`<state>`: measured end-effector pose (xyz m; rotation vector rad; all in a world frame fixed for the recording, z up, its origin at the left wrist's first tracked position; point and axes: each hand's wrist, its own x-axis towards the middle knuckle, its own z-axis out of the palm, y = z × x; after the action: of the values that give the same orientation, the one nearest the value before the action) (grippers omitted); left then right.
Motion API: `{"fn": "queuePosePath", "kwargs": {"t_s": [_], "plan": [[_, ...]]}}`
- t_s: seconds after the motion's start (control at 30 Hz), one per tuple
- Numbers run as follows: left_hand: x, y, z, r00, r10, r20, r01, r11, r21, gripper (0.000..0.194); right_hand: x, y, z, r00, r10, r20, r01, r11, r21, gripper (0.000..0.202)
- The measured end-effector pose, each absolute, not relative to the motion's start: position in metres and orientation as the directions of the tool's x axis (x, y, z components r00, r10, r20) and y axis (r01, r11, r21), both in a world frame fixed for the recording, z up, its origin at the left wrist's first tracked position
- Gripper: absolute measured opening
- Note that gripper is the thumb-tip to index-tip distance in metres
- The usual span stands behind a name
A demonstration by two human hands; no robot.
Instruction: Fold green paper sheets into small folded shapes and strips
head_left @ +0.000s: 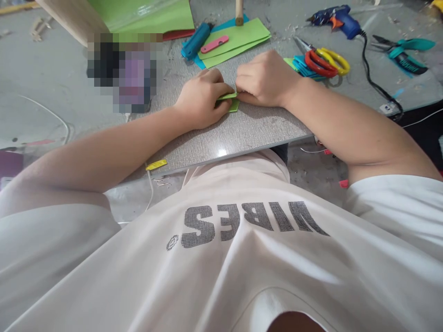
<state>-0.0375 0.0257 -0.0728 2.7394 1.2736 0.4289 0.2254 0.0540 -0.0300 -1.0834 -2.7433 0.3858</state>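
A small folded piece of green paper is between my two hands, above the grey textured board. My left hand grips it, with the fingers over it and the thumb near its lower part. My right hand is closed at the paper's right end, its fingertips pressed together against the edge. Behind my hands lie larger green sheets with a pink cutter on top and a blue tool beside them.
Red-and-yellow-handled scissors rest on blue paper pieces right of my right hand. Farther right are a blue glue gun with a black cord and teal pliers. A pixelated object is at left. A yellow tag sits at the board's front edge.
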Motion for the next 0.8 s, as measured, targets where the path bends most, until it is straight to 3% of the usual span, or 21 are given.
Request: {"fn": "queuePosePath", "kwargs": {"t_s": [0.13, 0.3, 0.47, 0.6, 0.7, 0.8], "plan": [[-0.03, 0.009, -0.058, 0.537, 0.837, 0.11, 0.789, -0.544, 0.286, 0.078, 0.226, 0.06, -0.034, -0.778, 0.615, 0.129, 0.599, 0.788, -0.143, 0.047], [-0.019, -0.007, -0.042, 0.432, 0.901, -0.031, 0.878, -0.412, 0.244, 0.091, 0.233, 0.071, -0.042, -0.829, 0.53, 0.18, 0.478, 0.838, -0.263, 0.028], [-0.018, -0.006, -0.046, 0.426, 0.905, 0.017, 0.89, -0.422, 0.169, 0.083, 0.24, 0.077, -0.045, -0.837, 0.511, 0.197, 0.442, 0.843, -0.308, 0.031], [-0.017, -0.007, -0.047, 0.441, 0.895, 0.064, 0.884, -0.445, 0.142, 0.071, 0.239, 0.078, -0.049, -0.825, 0.529, 0.198, 0.463, 0.834, -0.302, 0.019], [-0.011, -0.011, -0.041, 0.407, 0.912, 0.046, 0.907, -0.41, 0.098, 0.068, 0.237, 0.077, -0.051, -0.796, 0.577, 0.182, 0.504, 0.799, -0.329, 0.008], [-0.005, -0.016, -0.035, 0.377, 0.926, 0.017, 0.925, -0.378, 0.03, 0.068, 0.235, 0.074, -0.052, -0.781, 0.604, 0.161, 0.529, 0.776, -0.344, 0.013]]}}
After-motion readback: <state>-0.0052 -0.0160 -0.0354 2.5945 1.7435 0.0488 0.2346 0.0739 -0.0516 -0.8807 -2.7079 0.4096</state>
